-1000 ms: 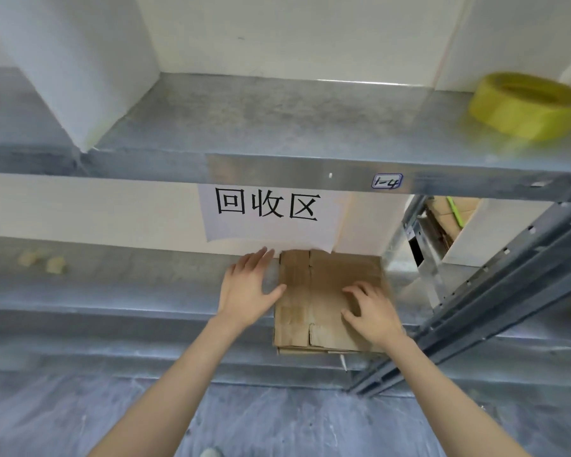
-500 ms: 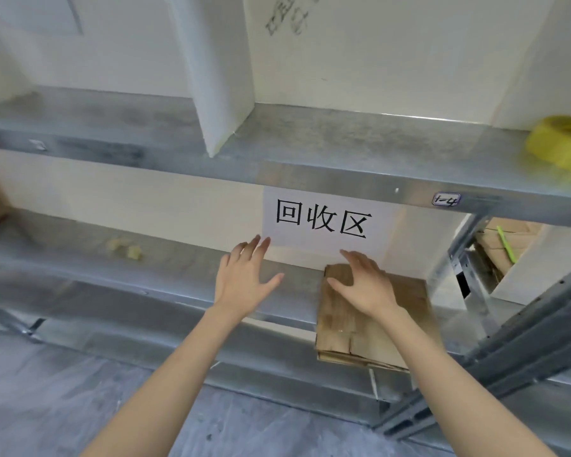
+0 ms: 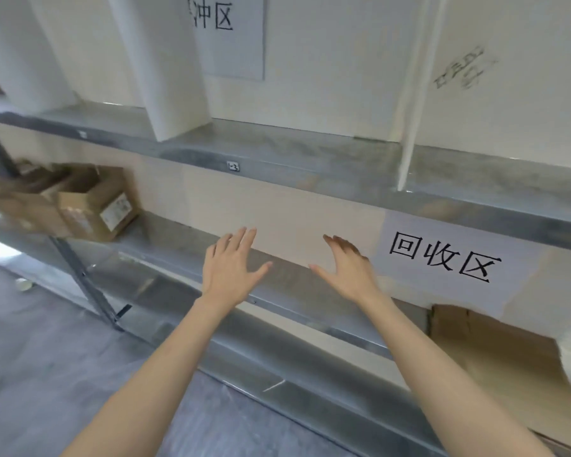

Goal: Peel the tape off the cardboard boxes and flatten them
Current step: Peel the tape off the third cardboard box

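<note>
Left hand (image 3: 226,272): empty, fingers straight and spread, thumb out, back toward the wearer, raised in front of the lower shelf (image 3: 175,240). Right hand (image 3: 350,272): empty, fingers straight and close together, thumb out, level with the left and a little apart from it; neither touches anything. Flat cardboard (image 3: 485,351): lies below and to the right of the right hand, under the paper sign (image 3: 442,258) that hangs just right of that hand; no tape can be made out on it. Boxes (image 3: 80,206): brown, open and unflattened, on the shelf well to the left of the left hand; one bears a white label; whether tape remains on them is too blurred to tell. Step in hand, by judgement: between items, one piece laid flat and stowed, both hands free for the next box. Next move calls for: a reach leftward to the nearest box, a grip on its rim or flap, a lift clear of the shelf, then a search for a tape end to pick up
</note>
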`<state>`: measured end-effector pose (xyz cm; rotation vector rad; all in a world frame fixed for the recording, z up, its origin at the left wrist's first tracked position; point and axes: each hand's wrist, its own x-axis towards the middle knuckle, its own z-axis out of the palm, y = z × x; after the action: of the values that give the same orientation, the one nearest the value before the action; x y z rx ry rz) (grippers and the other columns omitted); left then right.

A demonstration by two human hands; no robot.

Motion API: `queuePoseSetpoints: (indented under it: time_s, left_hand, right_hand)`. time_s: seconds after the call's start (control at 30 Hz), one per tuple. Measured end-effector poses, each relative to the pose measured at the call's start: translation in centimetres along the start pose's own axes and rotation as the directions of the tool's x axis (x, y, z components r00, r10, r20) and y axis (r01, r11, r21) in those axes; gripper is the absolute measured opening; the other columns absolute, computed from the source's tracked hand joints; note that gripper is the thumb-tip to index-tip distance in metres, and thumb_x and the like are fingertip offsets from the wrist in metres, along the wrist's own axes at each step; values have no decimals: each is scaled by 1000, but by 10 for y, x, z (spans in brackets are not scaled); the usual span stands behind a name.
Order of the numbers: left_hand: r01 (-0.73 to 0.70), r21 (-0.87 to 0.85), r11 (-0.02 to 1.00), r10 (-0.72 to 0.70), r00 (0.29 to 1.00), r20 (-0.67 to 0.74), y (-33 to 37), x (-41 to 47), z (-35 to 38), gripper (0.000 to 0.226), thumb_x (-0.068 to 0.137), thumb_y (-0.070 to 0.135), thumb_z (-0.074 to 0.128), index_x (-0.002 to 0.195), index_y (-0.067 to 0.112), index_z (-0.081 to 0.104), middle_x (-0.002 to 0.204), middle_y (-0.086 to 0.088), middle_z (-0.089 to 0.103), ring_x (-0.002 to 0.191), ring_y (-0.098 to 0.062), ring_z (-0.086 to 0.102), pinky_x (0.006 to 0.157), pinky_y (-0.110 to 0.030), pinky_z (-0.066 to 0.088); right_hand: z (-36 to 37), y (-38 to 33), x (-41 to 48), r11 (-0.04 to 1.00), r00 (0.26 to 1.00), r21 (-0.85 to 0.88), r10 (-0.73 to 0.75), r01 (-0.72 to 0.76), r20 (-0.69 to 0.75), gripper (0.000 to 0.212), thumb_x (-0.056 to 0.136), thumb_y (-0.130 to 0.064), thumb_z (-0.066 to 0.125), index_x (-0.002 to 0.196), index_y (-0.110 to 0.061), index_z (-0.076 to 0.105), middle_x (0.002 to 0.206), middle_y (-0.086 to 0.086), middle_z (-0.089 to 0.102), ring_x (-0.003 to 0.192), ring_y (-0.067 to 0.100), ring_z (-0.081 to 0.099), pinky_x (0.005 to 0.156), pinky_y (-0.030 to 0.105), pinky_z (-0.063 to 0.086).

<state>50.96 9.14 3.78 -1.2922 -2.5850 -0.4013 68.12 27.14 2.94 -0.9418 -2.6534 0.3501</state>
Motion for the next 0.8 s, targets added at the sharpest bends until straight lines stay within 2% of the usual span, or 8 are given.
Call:
queuePoseSetpoints:
  time_s: [0.07, 0.3, 0.67, 0.8]
  left_hand:
    - [10, 16, 1000, -10, 1000, -14, -37, 2, -12, 84, 82, 71, 34, 154, 28, 29, 159, 3, 32, 143, -25, 31, 109, -40, 26]
    - [36, 61, 997, -31, 997, -73, -150, 4, -47, 93, 77, 76, 17, 154, 26, 30, 159, 5, 33, 142, -23, 31, 109, -38, 25]
    - [134, 36, 990, -130, 987, -93, -285, 36, -51, 77, 91, 70, 40, 156, 29, 25, 162, 8, 24, 147, -21, 24, 116, -42, 22]
    - [154, 54, 987, -147, 983, -114, -335, 61, -49, 82, 87, 73, 32, 155, 29, 26, 161, 8, 26, 146, -20, 26, 114, -40, 24]
  right_hand:
    - [9, -39, 14, 999, 999, 18, -33, 33, -13, 74, 91, -60, 50, 152, -23, 27, 158, 5, 29, 144, 23, 26, 108, 43, 35]
    - [50, -155, 53, 995, 996, 44, -90, 91, -5, 77, 90, -63, 48, 152, -24, 25, 159, 3, 25, 146, 22, 22, 113, 42, 31]
    - [101, -280, 134, 977, 981, 88, -196, 194, 15, 77, 90, -63, 49, 152, -24, 26, 159, 2, 26, 146, 22, 22, 115, 45, 29]
    - [126, -322, 178, 965, 970, 107, -243, 240, 9, 75, 90, -62, 51, 151, -23, 29, 157, 1, 29, 145, 21, 25, 111, 44, 31]
